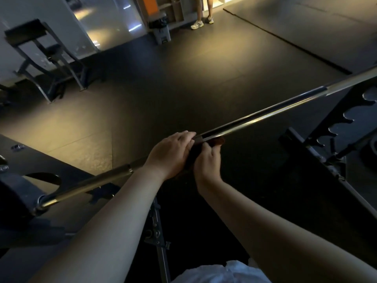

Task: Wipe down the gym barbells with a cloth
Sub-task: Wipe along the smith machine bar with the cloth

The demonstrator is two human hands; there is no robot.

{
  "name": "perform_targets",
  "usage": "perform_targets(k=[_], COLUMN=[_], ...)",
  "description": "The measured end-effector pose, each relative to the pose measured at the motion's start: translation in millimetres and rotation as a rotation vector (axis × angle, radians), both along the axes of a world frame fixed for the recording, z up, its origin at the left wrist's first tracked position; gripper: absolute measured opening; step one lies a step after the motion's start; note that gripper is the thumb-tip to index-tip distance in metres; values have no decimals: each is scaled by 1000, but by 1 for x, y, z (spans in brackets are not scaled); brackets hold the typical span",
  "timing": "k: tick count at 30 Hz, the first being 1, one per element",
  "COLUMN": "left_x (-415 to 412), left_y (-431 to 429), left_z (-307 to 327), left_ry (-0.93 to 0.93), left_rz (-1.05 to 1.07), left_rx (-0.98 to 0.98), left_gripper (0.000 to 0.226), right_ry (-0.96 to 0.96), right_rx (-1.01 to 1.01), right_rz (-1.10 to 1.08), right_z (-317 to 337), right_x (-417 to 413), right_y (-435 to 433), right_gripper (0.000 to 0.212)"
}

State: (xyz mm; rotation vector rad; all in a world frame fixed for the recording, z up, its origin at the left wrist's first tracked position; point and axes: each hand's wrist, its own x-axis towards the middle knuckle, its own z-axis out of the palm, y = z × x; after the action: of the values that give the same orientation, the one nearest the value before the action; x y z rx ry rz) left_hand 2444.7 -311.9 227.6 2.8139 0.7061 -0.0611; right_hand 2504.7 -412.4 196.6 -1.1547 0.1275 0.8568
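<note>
Gripping the dark cloth (217, 141) round the barbell (265, 115) at mid-shaft, with the left hand (171, 152) curled over the top and the right hand (208, 160) pinching from beneath, close together. Best kept wrapped snug and slid in long strokes toward the far right end, with a twist to reach the underside. Worth minding the rack (18, 180) holding the near left end.

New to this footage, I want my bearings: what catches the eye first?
A long steel barbell crosses the frame diagonally, lower left to upper right. At its middle, the left hand and right hand grip a dark cloth against it. A person's legs stand top centre.
</note>
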Motion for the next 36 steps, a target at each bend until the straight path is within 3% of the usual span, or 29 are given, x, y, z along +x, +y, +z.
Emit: perform_targets(k=[3, 7, 10, 15, 19, 22, 24, 27, 30, 32, 34, 36], left_x=[-13, -29, -38, -49, -63, -68, -70, -75, -86, -91, -93, -92], left_y=[5, 13, 16, 19, 24, 22, 19, 19, 22, 25, 25, 23], left_z=[-1, -2, -2, 0, -1, -2, -1, -2, -7, -13, -19, -24], left_ry=[-16, -26, -10, 22, -32, -77, -73, -61, -102, -145, -204, -258], left_rz=[-5, 3, 14, 28, 16, 32, 57, 75, 126, 159, 181, 210], left_rx=[29, 56, 54, 39, 93, 135, 153, 170, 180, 201, 230, 247], left_gripper=[47, 45, 46, 48, 47, 44, 44, 42, 42, 40, 37, 35], right_ry=[1, 29, 17, 75, 18, -183, -505, -1134, -1502, -1787, -1859, -1674], right_rx=[-103, -105, -133, -180, -194, -111, -78, -221, -410, -492, -590, -624], right_rz=[-198, -368, -276, 78, -134, -376, -361, -17, 369, 442, 356, 261], right_z=[0, 10, 25, 31, 30, 21, 11, -17, -21, -18, -15, -12], right_x=[36, 51, 4, -51, -36, -34, -42, -49, -30, -6, 19, 24], right_y=[-1, -4, 10, 22, 7, 1, 3, 7, 1, -6, -10, -5], right_gripper=[43, 58, 59, 33, 36, 55, 62, 69, 70, 68, 60, 50])
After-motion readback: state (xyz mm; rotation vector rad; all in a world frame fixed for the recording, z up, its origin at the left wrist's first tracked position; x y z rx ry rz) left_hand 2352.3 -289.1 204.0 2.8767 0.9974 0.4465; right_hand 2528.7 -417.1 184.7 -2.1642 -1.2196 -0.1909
